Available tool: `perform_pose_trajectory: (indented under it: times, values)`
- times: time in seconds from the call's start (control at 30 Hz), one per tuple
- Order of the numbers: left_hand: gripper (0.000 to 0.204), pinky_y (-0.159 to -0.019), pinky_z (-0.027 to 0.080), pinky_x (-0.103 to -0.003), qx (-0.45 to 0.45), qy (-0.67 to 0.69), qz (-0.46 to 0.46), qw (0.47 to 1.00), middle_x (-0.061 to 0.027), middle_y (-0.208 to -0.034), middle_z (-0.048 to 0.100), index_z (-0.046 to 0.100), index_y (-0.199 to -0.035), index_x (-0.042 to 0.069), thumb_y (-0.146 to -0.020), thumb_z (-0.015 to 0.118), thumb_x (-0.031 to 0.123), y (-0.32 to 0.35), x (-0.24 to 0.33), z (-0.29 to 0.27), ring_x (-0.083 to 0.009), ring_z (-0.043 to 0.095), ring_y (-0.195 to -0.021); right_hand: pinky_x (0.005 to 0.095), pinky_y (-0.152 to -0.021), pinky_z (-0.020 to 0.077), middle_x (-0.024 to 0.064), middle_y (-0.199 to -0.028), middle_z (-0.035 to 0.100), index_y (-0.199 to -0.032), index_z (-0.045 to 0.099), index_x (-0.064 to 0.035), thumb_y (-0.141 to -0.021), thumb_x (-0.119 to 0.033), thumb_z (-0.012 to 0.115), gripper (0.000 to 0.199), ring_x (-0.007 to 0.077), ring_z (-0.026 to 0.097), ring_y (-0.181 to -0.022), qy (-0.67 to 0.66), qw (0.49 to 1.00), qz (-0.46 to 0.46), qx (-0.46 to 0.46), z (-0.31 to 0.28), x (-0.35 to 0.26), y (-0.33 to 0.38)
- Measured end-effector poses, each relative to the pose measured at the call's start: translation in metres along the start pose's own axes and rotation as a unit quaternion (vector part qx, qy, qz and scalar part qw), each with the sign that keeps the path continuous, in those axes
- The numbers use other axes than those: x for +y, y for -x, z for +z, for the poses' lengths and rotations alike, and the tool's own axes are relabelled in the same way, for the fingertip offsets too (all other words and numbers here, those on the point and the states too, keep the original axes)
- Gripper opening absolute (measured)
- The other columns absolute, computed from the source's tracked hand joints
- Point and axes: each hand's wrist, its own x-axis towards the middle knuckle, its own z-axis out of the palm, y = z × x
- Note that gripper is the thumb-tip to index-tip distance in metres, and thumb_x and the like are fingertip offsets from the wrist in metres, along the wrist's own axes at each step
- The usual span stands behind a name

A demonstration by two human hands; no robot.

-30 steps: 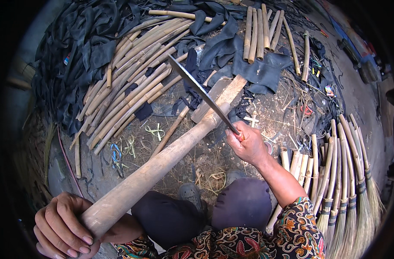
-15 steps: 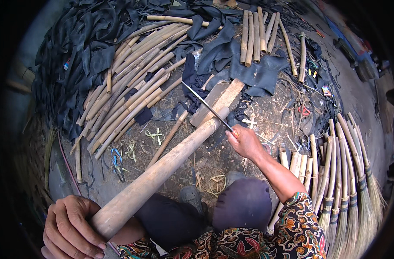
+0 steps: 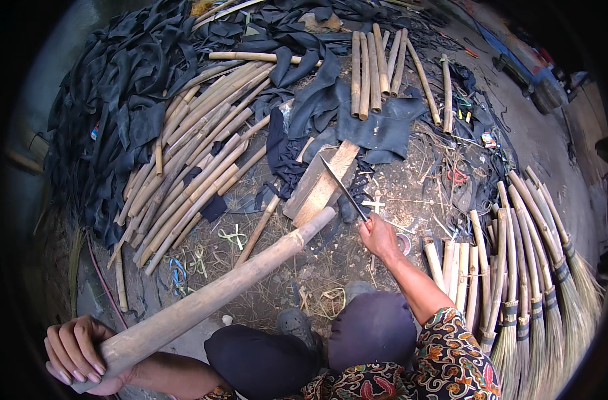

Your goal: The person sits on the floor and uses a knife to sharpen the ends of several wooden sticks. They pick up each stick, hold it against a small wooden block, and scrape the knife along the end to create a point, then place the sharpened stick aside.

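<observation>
Wrapping around the near end of a thick bamboo pole, the fingers of the left hand are clamped on it at the lower left, nails showing over the top of the stalk. From there the pole slants up and to the right, and its far cut end lies at the foot of a flat wooden block on the ground. The right hand is closed on the handle of a long knife, fingers together round the grip; the blade points up and to the left, and its tip shows over the wooden block, just beside the pole's far end. Whether the blade touches the block cannot be told. The person's knees, in dark trousers, sit between the two forearms, and a patterned sleeve covers the right arm. Left of the pole lies a broad heap of cut bamboo sticks, slanting the same way, with dark strips of rubber sheet piled behind and around them. A second row of bamboo sticks lies upright in the picture beyond the block. To the right, a fan of finished brooms with bound handles rests on the ground, which is strewn with shavings and scraps.
</observation>
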Motion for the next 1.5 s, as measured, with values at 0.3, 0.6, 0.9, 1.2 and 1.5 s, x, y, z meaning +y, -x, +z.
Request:
perform_pose_trajectory:
  times: [0.3,0.6,0.9,1.2,1.5]
  values:
    - [0.029,-0.050,0.040,-0.026,0.054,0.019,-0.061,0.996,-0.0030,-0.077,0.039,0.041,-0.085,0.009,-0.110,0.046,0.024,-0.017,-0.011,-0.043,-0.0114,0.038,-0.054,0.0478,-0.105,0.0487,0.0180,-0.121,0.065,-0.135,0.059,-0.0097,-0.080,-0.029,0.085,0.064,0.0372,0.063,-0.121,-0.040,0.899,-0.430,-0.078,0.003,-0.007,0.040]
    - [0.084,-0.122,0.029,-0.052,0.230,-0.302,-0.288,0.879,-0.0270,-0.162,0.036,0.038,-0.157,-0.004,-0.107,0.039,0.064,-0.007,-0.110,-0.125,-0.0398,0.042,-0.147,0.0461,-0.075,0.0554,0.0222,-0.092,0.072,-0.108,0.064,-0.0011,-0.086,-0.029,0.079,0.039,0.0382,0.073,-0.085,-0.208,0.969,-0.079,0.103,0.024,0.060,0.066]
    - [0.082,-0.089,0.055,-0.037,0.306,-0.324,-0.467,0.764,-0.0206,-0.140,0.059,0.054,-0.142,-0.003,-0.103,0.045,0.068,0.117,-0.112,-0.228,-0.0282,0.065,-0.112,0.0472,-0.088,0.0557,0.0270,-0.104,0.073,-0.120,0.062,0.0038,-0.087,-0.029,0.077,0.049,0.0405,0.073,-0.098,-0.153,0.943,0.054,0.290,-0.088,0.075,-0.077]
    - [0.072,-0.089,0.057,-0.041,0.410,-0.343,-0.512,0.673,-0.0169,-0.139,0.060,0.057,-0.143,0.005,-0.104,0.046,0.065,0.179,-0.117,-0.317,-0.0282,0.066,-0.110,0.0463,-0.114,0.0415,0.0331,-0.140,0.056,-0.145,0.049,0.0082,-0.096,-0.024,0.067,0.062,0.0453,0.053,-0.133,-0.049,0.876,-0.152,0.454,-0.190,0.005,-0.163]
    - [0.053,-0.111,0.045,-0.045,0.232,-0.725,-0.486,0.429,-0.0203,-0.137,0.060,0.062,-0.136,0.006,-0.095,0.068,0.039,0.181,-0.171,-0.433,-0.0376,0.058,-0.128,0.0453,-0.116,0.0392,0.0311,-0.145,0.053,-0.146,0.047,0.0100,-0.099,-0.007,0.059,0.052,0.0425,0.053,-0.132,0.036,0.965,-0.132,0.224,-0.037,0.124,-0.025]
